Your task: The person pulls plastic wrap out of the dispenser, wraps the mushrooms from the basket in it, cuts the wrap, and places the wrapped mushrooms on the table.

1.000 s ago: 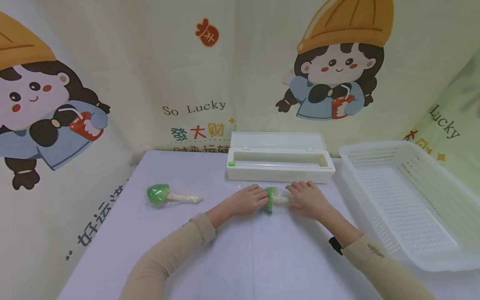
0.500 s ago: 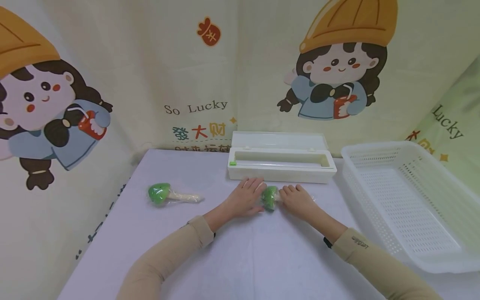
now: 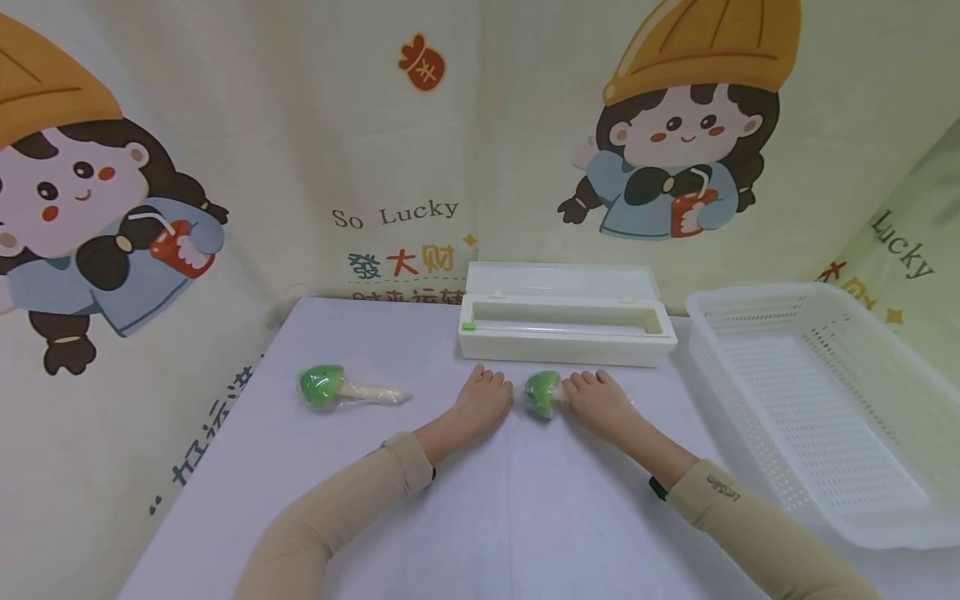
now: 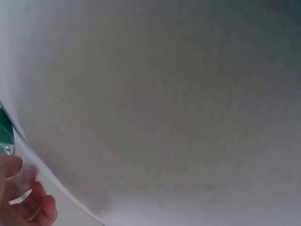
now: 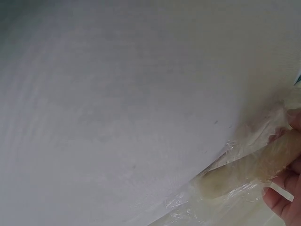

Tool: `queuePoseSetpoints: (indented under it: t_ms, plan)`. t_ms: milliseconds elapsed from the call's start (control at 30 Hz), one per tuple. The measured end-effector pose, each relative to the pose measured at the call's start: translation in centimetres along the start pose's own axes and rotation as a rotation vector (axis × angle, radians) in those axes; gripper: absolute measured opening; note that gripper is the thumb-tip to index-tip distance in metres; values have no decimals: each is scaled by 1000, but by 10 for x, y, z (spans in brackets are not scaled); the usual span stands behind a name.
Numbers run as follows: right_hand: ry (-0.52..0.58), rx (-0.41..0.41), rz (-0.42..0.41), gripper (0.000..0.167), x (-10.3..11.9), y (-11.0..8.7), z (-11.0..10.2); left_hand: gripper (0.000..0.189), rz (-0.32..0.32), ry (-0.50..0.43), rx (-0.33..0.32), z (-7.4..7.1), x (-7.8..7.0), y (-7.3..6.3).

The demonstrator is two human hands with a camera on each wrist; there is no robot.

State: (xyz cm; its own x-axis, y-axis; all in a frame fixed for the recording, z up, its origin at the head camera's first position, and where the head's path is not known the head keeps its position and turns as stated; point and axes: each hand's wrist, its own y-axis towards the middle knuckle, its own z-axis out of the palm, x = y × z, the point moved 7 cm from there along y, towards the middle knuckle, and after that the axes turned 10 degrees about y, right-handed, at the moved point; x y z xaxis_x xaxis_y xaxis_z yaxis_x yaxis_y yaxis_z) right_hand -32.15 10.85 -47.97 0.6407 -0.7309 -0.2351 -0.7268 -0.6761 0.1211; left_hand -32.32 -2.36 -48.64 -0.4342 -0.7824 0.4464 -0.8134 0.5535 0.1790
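Note:
In the head view my right hand (image 3: 598, 402) grips the pale stem of a toy mushroom (image 3: 542, 395) with a green cap, wrapped in clear cling film. The wrapped stem (image 5: 249, 169) passes between its thumb and fingers in the right wrist view, and loose film spreads past its end. My left hand (image 3: 483, 398) is just left of the cap, fingers curled, pinching the cling film (image 4: 21, 181) that sticks out there. A sliver of the green cap (image 4: 5, 129) shows at the left wrist view's edge. A second film-wrapped toy mushroom (image 3: 322, 387) lies at the left.
Behind the hands stands a white cling film dispenser (image 3: 566, 346) with its lid raised and a green slider at its left end. A large white plastic basket (image 3: 738, 433) with perforated sides stands at the right. A printed curtain (image 3: 300, 150) hangs behind the table (image 3: 450, 533).
My right hand moved left onto the stem and turned the mushroom. My left hand opened flat beside the cap, then drew slightly left and curled its fingers. The second mushroom stayed put.

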Motion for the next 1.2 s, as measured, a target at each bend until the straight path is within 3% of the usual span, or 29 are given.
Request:
queuePoseSetpoints:
  t_ms: [100,233,333,400,533,600,700,833,933,1000,1133,1200]
  plan:
    - [2,2,4,25,0,-1,1,13,-8,-101,-83,-8,1,0]
    - [-10,6,6,26,0,-1,3,7,32,-295,-297,-28,-2,-2]
    - [-14,-36,-4,24,1,-2,1,15,85,-382,-373,-39,-8,-2]
    - [-12,-69,-14,22,2,-2,-1,21,125,-374,-384,-43,-15,-1]
    - [-13,-94,-28,21,3,-3,-2,31,201,-158,-327,-38,-29,4]
    - [-13,-85,-26,22,2,-3,0,39,218,-23,-274,-32,-32,7]
    - [-10,-58,-18,26,1,-3,3,52,228,89,-177,-25,-33,9]
    - [-6,-34,-15,30,0,-2,4,70,234,108,-67,-19,-34,13]
    - [15,-19,-25,29,0,-2,3,77,224,136,-26,-16,-35,18]
    - [67,2,-30,29,0,-2,2,78,208,138,-13,-14,-35,21]
    - [204,59,-32,46,-4,-6,2,78,184,114,6,-13,-32,23]
    - [234,62,-32,54,-6,-7,1,78,174,80,-16,-15,-30,22]
